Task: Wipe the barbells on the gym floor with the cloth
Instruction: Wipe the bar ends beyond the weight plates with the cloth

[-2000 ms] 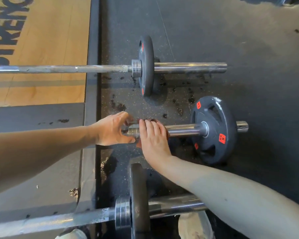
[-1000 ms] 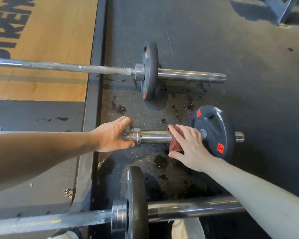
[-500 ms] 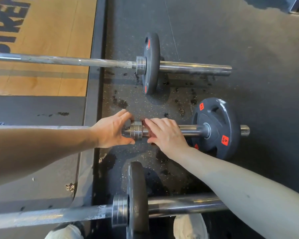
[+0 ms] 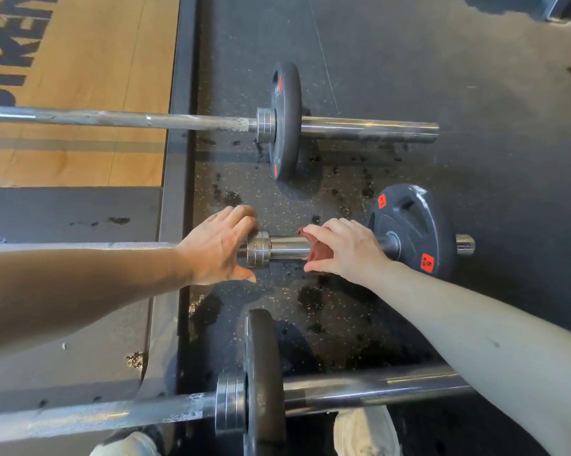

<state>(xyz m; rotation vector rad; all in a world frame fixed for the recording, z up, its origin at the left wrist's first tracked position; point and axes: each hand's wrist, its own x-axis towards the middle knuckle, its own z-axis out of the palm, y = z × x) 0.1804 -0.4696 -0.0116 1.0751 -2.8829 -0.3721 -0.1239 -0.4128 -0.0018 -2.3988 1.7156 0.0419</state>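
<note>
Over in the upper left sat the wooden platform (image 4: 80,93), and across the frame three bars lay on the dark rubber floor (image 4: 491,103): the far barbell (image 4: 369,129) up top, the middle barbell (image 4: 289,247) at centre, the near barbell (image 4: 369,386) along the bottom. In from the left edge came the left forearm, stretched out nearly level, and the left hand (image 4: 218,248) was down on the middle barbell just left of its steel collar (image 4: 258,249), fingers curled over the top of the bar, thumb reaching out underneath. A short bare stretch of shiny sleeve showed between the hands. Then the cloth (image 4: 315,250), a reddish-brown wad, bunched against the sleeve at centre frame. The right hand (image 4: 346,248) had it covered, fingers bent over the top and thumb tucked low, holding the cloth onto the metal, with the right forearm angling up from the lower right corner. Just beyond the knuckles stood the tilted plate (image 4: 412,232) with its orange labels, and the stub end of the bar poked out past it on the right.
</note>
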